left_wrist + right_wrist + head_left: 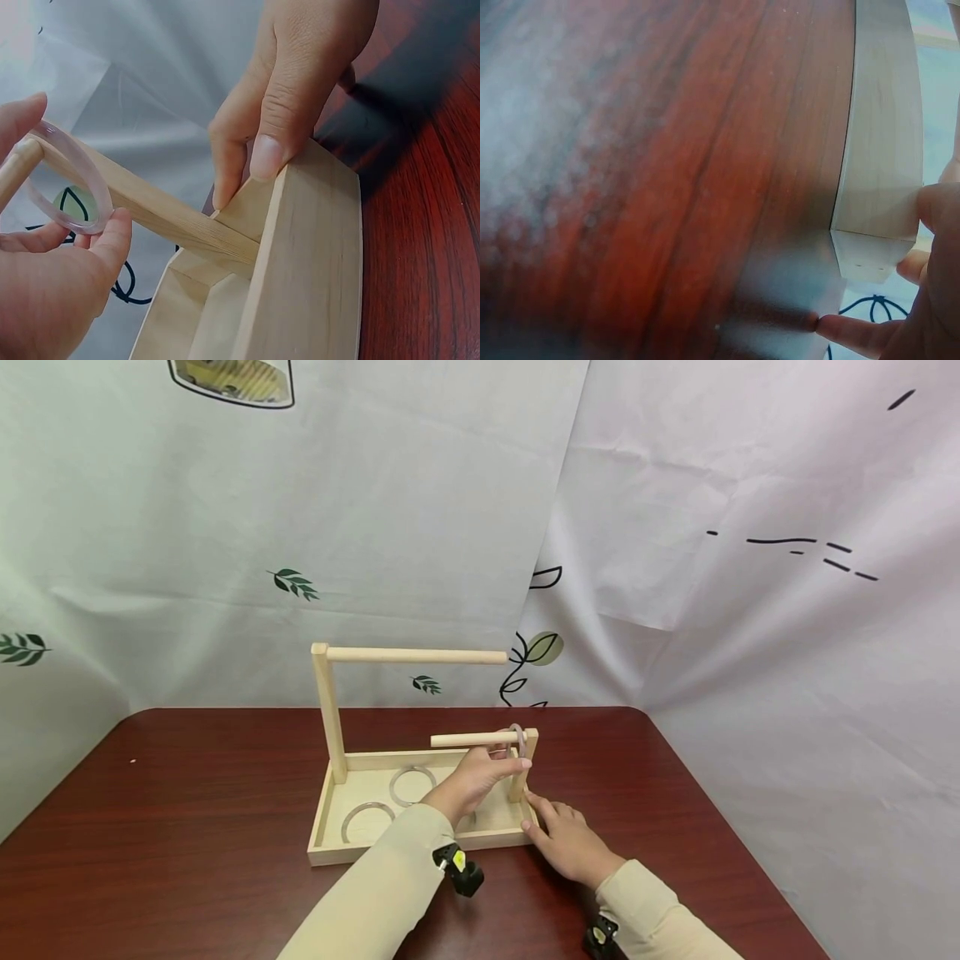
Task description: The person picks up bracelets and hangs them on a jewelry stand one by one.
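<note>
My left hand [480, 777] pinches a translucent pale lilac bangle [96, 176] between thumb and fingertips. That bangle hangs around the lower rod [472, 739] of a wooden stand, close to the short post [172, 221]. At the stand's near right corner, my right hand [573, 843] rests its thumb and fingers on the rim of the wooden tray [307, 247]; one finger touches the table in the right wrist view. Inside the tray lie two more bangles [392, 787], and a bit of what looks like another shows beside my left wrist.
A tall post [330, 718] rises at the tray's left end and carries the upper rod [416, 655], whose right end is free. The stand sits on a dark red-brown table [187, 827]. Behind hangs a white printed cloth [412, 485].
</note>
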The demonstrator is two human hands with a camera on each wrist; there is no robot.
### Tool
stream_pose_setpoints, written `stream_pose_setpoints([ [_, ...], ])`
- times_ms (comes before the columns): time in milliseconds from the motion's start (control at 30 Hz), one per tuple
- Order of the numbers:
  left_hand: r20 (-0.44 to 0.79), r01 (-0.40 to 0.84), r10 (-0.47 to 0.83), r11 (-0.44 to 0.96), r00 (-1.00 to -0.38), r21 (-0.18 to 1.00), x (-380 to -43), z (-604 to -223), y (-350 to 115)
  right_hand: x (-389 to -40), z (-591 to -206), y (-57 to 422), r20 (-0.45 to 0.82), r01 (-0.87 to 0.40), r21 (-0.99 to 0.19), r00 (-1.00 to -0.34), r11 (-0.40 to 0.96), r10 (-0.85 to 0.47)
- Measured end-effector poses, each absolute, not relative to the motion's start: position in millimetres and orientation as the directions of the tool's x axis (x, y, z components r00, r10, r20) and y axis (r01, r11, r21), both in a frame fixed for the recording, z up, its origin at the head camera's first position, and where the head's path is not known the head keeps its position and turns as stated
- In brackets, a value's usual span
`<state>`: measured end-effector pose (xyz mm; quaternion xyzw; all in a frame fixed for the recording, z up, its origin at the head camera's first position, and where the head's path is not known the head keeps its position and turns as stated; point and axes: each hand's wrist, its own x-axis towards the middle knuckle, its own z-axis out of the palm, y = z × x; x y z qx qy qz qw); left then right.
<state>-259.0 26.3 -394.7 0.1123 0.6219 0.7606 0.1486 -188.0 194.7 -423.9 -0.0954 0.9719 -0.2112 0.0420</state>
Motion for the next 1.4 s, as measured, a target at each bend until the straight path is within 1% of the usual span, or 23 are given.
stream_pose_setpoints([
  [733,0.025,-0.064,0.399,-0.208,-0.917,0.976,-259.8,-395.0,27.5,-185.9,-420.8,193.5,-0.050,-0.164,-0.434,-0.977,0.886,-0.206],
  [1133,0.027,-0.063,0.411,-0.204,-0.911,0.977,-260.9,-395.3,27.1,-186.1,-420.7,193.6,-0.057,-0.163,-0.431,-0.977,0.887,-0.207],
  [1400,0.006,-0.076,0.403,-0.188,-0.915,0.979,-262.4,-396.5,24.7,-187.4,-422.4,193.8,-0.053,-0.166,-0.429,-0.977,0.888,-0.208],
])
